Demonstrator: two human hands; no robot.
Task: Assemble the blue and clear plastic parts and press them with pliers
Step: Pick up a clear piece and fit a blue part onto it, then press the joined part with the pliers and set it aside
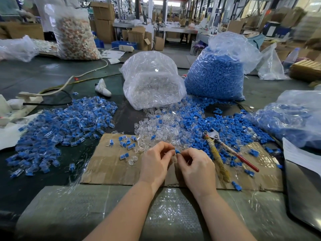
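My left hand point(155, 162) and my right hand point(196, 166) meet above the cardboard sheet point(111, 164), fingertips together. Between them sits a small blue part point(177, 151), pinched by my right fingers. A clear part point(174, 158) shows just below it; my left fingers pinch at it, the grip partly hidden. The pliers point(224, 150), with one red handle and one wrapped handle, lie on the cardboard to the right of my right hand, untouched. Loose clear parts point(156, 126) and loose blue parts point(208, 126) are heaped just beyond my hands.
A big pile of assembled blue-and-clear pieces point(66, 126) spreads at the left. A bag of clear parts point(152, 80) and a bag of blue parts point(217, 75) stand behind. Another bag of blue parts point(293, 115) lies at the right. Cables and a power strip point(20, 103) sit far left.
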